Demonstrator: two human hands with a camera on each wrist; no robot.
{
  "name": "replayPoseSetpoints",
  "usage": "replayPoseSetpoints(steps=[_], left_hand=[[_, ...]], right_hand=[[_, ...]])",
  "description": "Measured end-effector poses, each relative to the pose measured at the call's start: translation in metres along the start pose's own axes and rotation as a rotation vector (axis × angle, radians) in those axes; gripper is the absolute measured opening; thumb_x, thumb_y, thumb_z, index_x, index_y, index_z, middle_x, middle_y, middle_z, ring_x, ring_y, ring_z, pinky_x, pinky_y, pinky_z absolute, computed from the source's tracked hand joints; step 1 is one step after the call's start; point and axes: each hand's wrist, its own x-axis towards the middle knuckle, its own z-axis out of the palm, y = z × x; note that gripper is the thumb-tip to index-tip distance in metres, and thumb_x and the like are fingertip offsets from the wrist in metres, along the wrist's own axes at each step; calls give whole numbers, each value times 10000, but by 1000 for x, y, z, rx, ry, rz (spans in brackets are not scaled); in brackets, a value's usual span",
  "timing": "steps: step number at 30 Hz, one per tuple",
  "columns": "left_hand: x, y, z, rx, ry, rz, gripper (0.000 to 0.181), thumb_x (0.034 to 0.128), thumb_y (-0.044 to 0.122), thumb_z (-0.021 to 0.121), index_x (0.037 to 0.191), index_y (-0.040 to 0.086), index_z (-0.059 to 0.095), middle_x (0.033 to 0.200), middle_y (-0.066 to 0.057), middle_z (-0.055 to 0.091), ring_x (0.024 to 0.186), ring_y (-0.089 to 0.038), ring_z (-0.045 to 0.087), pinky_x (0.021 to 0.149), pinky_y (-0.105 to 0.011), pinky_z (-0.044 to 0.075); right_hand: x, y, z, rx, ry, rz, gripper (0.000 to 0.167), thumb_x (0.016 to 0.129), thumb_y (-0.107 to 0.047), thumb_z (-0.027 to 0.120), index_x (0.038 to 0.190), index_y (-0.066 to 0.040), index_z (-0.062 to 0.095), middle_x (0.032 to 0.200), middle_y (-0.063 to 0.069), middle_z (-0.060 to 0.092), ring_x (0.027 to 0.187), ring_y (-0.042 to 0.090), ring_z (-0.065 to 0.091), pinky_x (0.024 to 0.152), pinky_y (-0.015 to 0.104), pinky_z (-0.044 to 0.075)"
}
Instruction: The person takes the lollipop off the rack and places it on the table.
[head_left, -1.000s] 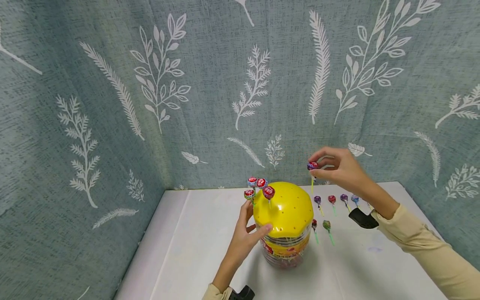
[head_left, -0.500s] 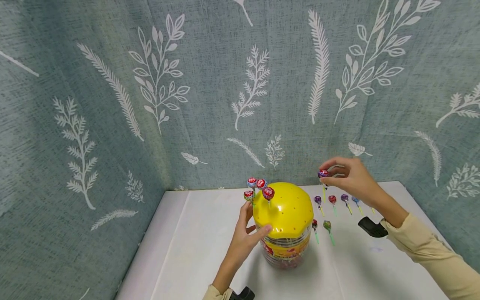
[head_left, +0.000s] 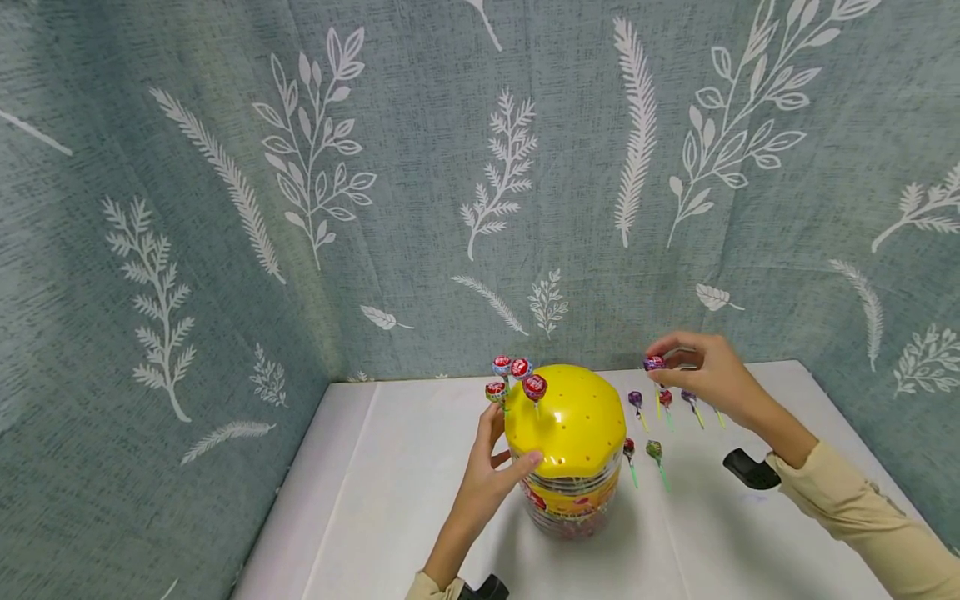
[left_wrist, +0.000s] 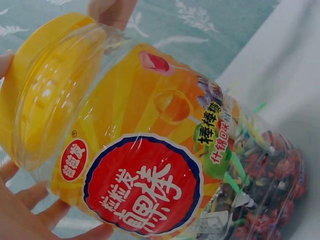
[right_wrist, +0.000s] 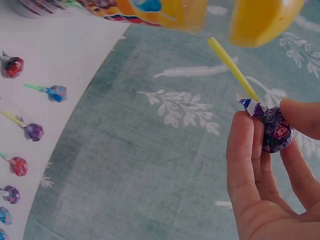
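A clear plastic candy jar (head_left: pixel 573 504) with a yellow lid (head_left: pixel 581 417) stands on the white table. My left hand (head_left: pixel 482 482) holds its left side, thumb at the lid's rim and fingers round the far side. Several lollipops (head_left: pixel 535 387) stick up from the left part of the lid. To the right of the jar, my right hand (head_left: pixel 716 377) pinches a purple-wrapped lollipop (right_wrist: pixel 277 135) by its head. In the right wrist view its yellow stick points away from the fingers, apart from the lid. Through the jar wall, wrapped lollipops (left_wrist: pixel 265 185) show at the bottom.
Lollipops lie in rows on the table right of the jar, among them a green one (head_left: pixel 655 451) and a purple one (head_left: pixel 636 400). A patterned grey-green cloth (head_left: pixel 420 208) rises behind the white table (head_left: pixel 390 500) and along its sides.
My right hand has moved right and down, carrying the purple lollipop farther from the lid. My left hand and the jar stay almost where they were.
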Motion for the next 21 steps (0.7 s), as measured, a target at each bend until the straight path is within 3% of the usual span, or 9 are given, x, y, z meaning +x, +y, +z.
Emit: replayPoseSetpoints(steps=[8,21], left_hand=[[0,-1,0,1,-1,5,785,824,397,688,1457,229,256,1454,-50,360,1349,-267,309,990,-499,371],[1,-2,0,0,3,5,785,822,399,690,1456,232,258,1454,-46,359,1346,-269,312,987,-500,369]], right_hand=[[-6,10,3,-15,-14,53,321,861,-215,701,1121,-44,621,1032,148,653,770,210,646,669,340,525],[-13,33,8,11,-2,107,318,857,-169,700,1116,0,625,1060,180,636,783,256,647,645,318,537]])
